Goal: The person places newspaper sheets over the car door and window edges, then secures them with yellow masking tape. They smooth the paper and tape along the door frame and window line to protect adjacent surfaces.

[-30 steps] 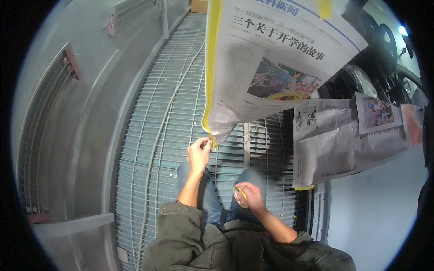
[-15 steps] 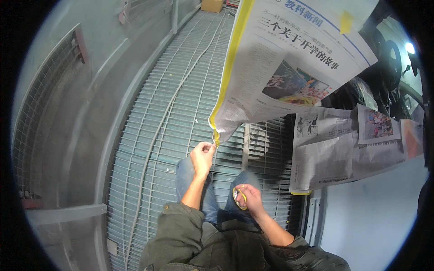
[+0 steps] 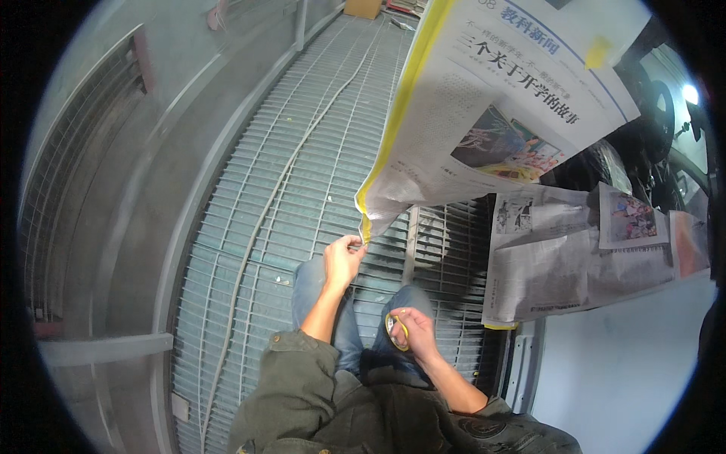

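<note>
A large newspaper sheet (image 3: 446, 106) hangs from the upper right, its left edge lined with yellow tape (image 3: 401, 98). My left hand (image 3: 343, 261) pinches the sheet's lowest taped corner, where the paper is crumpled and narrows to a tip. In my right hand (image 3: 416, 333), held low over my right knee, is a roll of yellow tape (image 3: 396, 331) with my fingers through its ring. To the right, a second newspaper covering (image 3: 544, 257) drapes over a pale blue panel (image 3: 620, 356), with a bit of yellow tape at its lower left corner.
Beneath me is a metal grating floor (image 3: 302, 204), with a thin cable (image 3: 281, 185) running along it. A grey wall with a mesh panel (image 3: 83, 181) stands on the left. Far ahead sits a cardboard box (image 3: 363, 7). Dark parts wrapped in plastic (image 3: 605, 166) show behind the newspapers.
The view has shifted slightly, so the hanging newspaper appears a little further right and lower. My left hand keeps its pinch on the corner, and my right hand still holds the tape roll.
</note>
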### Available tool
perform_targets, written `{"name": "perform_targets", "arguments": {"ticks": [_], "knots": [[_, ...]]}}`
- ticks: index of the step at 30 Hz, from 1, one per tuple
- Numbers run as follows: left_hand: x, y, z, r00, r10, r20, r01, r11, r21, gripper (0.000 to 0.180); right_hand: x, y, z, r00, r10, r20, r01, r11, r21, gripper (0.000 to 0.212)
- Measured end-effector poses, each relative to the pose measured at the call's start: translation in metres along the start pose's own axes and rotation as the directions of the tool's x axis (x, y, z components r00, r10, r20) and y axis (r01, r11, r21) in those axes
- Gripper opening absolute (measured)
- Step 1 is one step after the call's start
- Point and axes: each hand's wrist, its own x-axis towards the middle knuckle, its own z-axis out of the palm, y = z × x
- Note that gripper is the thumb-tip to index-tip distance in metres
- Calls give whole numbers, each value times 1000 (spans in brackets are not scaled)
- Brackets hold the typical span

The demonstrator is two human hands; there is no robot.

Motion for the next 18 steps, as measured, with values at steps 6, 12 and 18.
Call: {"name": "perform_targets", "arguments": {"ticks": [6,12,18], "knots": [[9,58,-17,976,169,-140,-193,963,-186,54,-1,2,-6,1000,16,7,-16,1000,8,23],[45,125,-28,940,278,-196,-325,903,-280,58,0,5,-6,999,4,42,-4,1000,5,24],[58,137,-32,963,244,-115,-263,943,-203,48,3,-1,-7,998,-50,35,50,999,11,26]]}}
